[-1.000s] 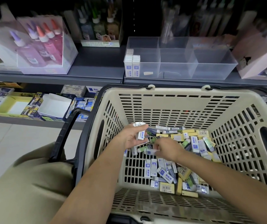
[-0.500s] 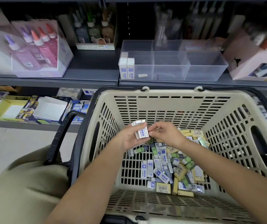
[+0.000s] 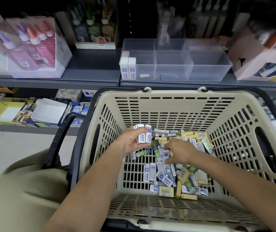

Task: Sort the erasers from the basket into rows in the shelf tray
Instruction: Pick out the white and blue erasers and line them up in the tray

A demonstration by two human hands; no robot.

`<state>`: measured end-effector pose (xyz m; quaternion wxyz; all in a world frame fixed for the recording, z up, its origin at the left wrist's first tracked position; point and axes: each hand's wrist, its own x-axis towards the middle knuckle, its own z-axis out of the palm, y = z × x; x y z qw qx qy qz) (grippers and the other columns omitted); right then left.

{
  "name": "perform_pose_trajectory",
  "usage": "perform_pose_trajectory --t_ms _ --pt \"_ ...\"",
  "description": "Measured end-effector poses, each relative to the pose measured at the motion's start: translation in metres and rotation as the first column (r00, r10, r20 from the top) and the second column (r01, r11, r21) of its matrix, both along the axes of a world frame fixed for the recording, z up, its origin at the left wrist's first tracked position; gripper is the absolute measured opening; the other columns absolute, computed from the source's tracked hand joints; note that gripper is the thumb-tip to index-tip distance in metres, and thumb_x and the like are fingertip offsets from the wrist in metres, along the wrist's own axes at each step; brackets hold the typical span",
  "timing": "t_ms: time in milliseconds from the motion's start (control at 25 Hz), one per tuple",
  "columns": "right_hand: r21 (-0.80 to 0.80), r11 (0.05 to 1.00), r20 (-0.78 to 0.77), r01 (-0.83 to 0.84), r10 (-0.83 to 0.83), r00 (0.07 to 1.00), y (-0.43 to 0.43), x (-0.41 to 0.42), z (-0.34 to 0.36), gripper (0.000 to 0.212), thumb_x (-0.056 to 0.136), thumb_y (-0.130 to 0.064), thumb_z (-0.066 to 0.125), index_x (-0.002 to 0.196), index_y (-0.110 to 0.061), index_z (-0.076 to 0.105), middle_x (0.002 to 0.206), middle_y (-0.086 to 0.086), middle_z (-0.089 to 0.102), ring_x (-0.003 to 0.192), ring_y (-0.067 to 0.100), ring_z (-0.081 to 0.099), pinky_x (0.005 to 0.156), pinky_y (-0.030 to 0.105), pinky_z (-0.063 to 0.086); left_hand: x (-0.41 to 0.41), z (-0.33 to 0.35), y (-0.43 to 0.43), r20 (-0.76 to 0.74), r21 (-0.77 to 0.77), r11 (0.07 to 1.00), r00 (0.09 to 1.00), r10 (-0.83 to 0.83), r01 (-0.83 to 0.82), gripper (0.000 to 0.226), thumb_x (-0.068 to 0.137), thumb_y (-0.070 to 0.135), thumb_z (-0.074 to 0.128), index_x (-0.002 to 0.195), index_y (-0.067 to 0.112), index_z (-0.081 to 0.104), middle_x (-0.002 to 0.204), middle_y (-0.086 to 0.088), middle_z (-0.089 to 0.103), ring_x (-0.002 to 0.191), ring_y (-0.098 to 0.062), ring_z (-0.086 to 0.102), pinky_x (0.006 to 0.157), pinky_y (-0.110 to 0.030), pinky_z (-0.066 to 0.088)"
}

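**Left hand clamped on a stack of erasers, right hand down in the pile**

Curled tight, the left hand [image 3: 132, 144] grips a bundle of white erasers [image 3: 144, 136] in blue-printed sleeves and holds them upright above the left side of the beige basket [image 3: 175, 104]. The print on those sleeves is blue lettering too small to read.

The right hand [image 3: 179, 152] sits lower, palm down in the loose pile [image 3: 184, 174] on the basket floor. Its fingers [image 3: 171, 158] reach onto a white eraser with a blue square label [image 3: 165, 154]. Whether they have pinched it, I cannot tell.

The pile is a mix. There are more white erasers in blue sleeves and yellow blocks with barcode stickers [image 3: 165, 191]. Green ones [image 3: 142, 153] with little faces on them lie just under the left hand. The barcode digits do not resolve.

Up on the grey shelf [image 3: 92, 67] sits the clear divided tray [image 3: 209, 67]. Two short rows of the same white-and-blue erasers [image 3: 128, 68] stand on end in its left compartment, against the left wall. A small pale sticker [image 3: 144, 75] shows at the front of that compartment.

To the left stands a display box of glue bottles [image 3: 33, 42] with purple and orange tips. The black basket handle [image 3: 58, 141] hangs down over a knee in khaki cloth [image 3: 25, 190].
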<state>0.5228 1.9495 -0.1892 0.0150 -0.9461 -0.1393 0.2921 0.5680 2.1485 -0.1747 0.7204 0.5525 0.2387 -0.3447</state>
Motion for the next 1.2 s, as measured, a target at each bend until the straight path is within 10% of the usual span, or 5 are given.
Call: perform_pose_trajectory --t_ms 120,240,480,800,1200 --pt "-0.132 0.988 0.057 -0.083 0.091 0.994 0.008 -0.004 -0.01 0.058 0.076 -0.051 0.066 0.12 -0.017 0.05 0.115 0.005 0.047 0.106 0.024 0.05 0.075 0.033 0.044 -0.001 0.002 -0.001 0.012 0.001 1.0 1.0 0.01 -0.01 0.02 0.079 0.006 0.07 0.095 0.006 0.057 0.069 -0.011 0.073 0.066 -0.021 0.072 0.053 -0.034 0.057" --pt "0.196 0.974 -0.007 0.112 -0.113 0.994 0.008 -0.002 -0.005 0.028 0.082 -0.035 0.066 0.103 -0.019 0.054 0.104 0.002 0.055 0.093 0.021 0.056 0.075 0.033 0.047 -0.002 0.006 -0.002 0.023 -0.013 1.0 1.0 0.017 -0.017 0.021 0.08 0.006 0.07 0.095 0.007 0.056 0.068 -0.01 0.073 0.065 -0.021 0.072 0.053 -0.033 0.057" --pt "0.717 0.57 -0.152 0.401 -0.434 0.888 0.008 0.027 0.071 0.014 0.085 -0.013 0.065 0.091 -0.023 0.058 0.071 -0.005 0.067 0.057 0.003 0.065 0.053 0.019 0.05 0.012 0.046 -0.007 0.164 -0.014 0.999 0.985 -0.046 0.049 0.025 0.08 0.005 0.069 0.103 0.007 0.059 0.074 -0.008 0.073 0.068 -0.018 0.071 0.055 -0.031 0.057" --pt "0.851 0.29 -0.336 0.437 -0.338 0.879 0.023 0.063 0.149 0.022 0.085 0.007 0.057 0.103 -0.006 0.059 0.079 0.011 0.068 0.06 0.007 0.068 0.059 0.016 0.055 0.036 0.117 0.027 0.393 0.058 0.996 0.919 0.043 -0.071 0.018 0.083 0.002 0.066 0.096 0.01 0.057 0.074 -0.008 0.07 0.064 -0.016 0.069 0.053 -0.032 0.058" --pt "0.926 0.336 0.038 0.173 -0.539 0.841 0.036 0.139 0.195 0.013 0.086 0.003 0.058 0.092 -0.008 0.064 0.068 0.005 0.065 0.054 0.004 0.061 0.06 0.02 0.053 0.084 0.141 0.024 0.583 -0.027 0.905 0.729 0.359 -0.425 0.021 0.084 0.006 0.065 0.1 0.013 0.054 0.09 -0.012 0.067 0.073 -0.018 0.067 0.054 -0.029 0.057"
